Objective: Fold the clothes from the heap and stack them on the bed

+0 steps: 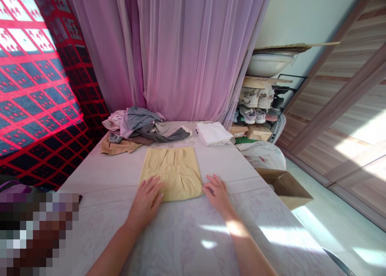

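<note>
A yellow garment (176, 175) lies folded into a rough rectangle on the pale patterned table cover (181, 235), with gathered pleats across its middle. My left hand (148, 197) rests on its near left corner, fingers spread and lying flat. At the garment's right edge is my right hand (217, 193), its fingers apart, the tips touching or just beside the cloth. Neither hand grips anything.
A heap of crumpled clothes (138, 127) sits at the far left of the table. Folded white cloths (213, 133) lie at the far right. Beyond the right edge stand a shoe rack (256, 107) and an open cardboard box (286, 187). A purple curtain (187, 54) hangs behind.
</note>
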Demonstrator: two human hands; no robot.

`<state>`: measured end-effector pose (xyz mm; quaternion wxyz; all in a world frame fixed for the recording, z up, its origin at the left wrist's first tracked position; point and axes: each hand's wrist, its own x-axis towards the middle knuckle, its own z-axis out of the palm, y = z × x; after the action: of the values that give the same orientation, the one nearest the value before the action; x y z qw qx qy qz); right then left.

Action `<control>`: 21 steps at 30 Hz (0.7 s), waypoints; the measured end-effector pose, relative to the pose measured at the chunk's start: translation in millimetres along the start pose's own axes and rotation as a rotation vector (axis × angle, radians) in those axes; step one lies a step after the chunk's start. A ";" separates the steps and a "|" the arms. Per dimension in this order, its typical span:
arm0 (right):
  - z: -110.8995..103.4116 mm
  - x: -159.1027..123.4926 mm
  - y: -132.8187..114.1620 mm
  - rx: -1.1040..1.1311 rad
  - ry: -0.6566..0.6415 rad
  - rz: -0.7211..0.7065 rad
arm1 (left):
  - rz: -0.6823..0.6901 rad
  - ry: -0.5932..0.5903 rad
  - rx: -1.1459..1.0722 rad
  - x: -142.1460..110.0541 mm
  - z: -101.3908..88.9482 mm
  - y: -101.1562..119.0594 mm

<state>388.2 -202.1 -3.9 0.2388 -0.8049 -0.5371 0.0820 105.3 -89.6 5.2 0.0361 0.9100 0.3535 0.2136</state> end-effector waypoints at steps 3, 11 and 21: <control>-0.7 -0.9 -5.5 0.015 -0.022 -0.016 | 0.143 -0.153 -0.038 23.4 13.1 39.1; -0.8 -1.7 -1.2 0.005 -0.033 -0.064 | 0.146 -0.279 -0.010 30.1 39.2 55.7; 8.7 -2.5 -30.4 -0.174 0.028 -0.262 | 0.077 -0.301 -0.059 30.1 18.8 49.7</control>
<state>358.7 -192.4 2.6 0.1844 -0.7466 -0.6391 -0.0078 164.1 -105.3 9.8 0.1072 0.9432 0.3023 0.0863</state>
